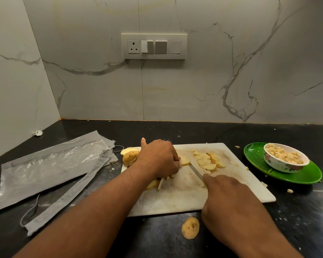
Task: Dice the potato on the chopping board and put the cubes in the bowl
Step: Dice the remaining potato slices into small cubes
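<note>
A white chopping board lies on the black counter. My left hand curls over potato slices near the board's middle, with cut strips poking out below it. My right hand grips a knife whose blade points up-left toward the slices. A pile of cut potato pieces sits on the far part of the board. Stacked potato slices with skin rest at the board's left end. A floral bowl holding cubes stands on the right.
The bowl sits on a green plate. A potato end piece lies on the counter in front of the board. Grey plastic bags lie to the left. Loose potato bits dot the counter at right. A marble wall with a switch panel stands behind.
</note>
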### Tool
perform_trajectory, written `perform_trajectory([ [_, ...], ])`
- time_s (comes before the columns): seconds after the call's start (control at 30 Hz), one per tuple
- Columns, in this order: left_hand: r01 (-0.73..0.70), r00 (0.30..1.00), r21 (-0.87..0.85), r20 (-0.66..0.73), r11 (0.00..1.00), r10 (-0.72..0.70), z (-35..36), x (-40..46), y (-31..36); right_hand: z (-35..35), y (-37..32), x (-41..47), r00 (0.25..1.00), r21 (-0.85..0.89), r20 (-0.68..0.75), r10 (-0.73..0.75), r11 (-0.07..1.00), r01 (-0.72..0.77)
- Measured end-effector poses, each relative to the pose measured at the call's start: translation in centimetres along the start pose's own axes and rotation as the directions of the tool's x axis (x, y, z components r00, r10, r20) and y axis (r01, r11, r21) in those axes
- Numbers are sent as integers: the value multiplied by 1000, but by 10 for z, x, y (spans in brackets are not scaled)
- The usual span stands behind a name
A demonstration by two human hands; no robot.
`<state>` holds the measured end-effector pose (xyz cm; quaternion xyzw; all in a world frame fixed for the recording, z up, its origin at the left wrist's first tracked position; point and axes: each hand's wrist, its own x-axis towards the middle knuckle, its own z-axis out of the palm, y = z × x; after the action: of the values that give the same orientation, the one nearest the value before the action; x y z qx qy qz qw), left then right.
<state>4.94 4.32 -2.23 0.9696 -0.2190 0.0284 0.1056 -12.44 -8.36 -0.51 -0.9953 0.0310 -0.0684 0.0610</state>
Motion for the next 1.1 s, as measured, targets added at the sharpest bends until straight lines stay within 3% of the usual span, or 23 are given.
perform_trajectory([
  [0.2, 0, 1000, 9, 10, 1000, 0, -2, -4, 1, -1, -8, 28, 995, 12, -77, 63, 998, -62],
  [0.5, 3, 1000, 0, -19, 1000, -3, 2, 1, -2, 8, -2, 10, 1000, 17, -29, 4, 1000, -3],
  [0.77, 3, 1000, 0, -1, 1000, -3, 2, -2, -1, 5, -11, 34, 993, 34, -79, 87, 996, -84],
  [1.1, 9, 1000, 2, -29, 1000, -9, 2, -1, -1, 14, -10, 9, 1000, -2, -27, -1, 1000, 1],
])
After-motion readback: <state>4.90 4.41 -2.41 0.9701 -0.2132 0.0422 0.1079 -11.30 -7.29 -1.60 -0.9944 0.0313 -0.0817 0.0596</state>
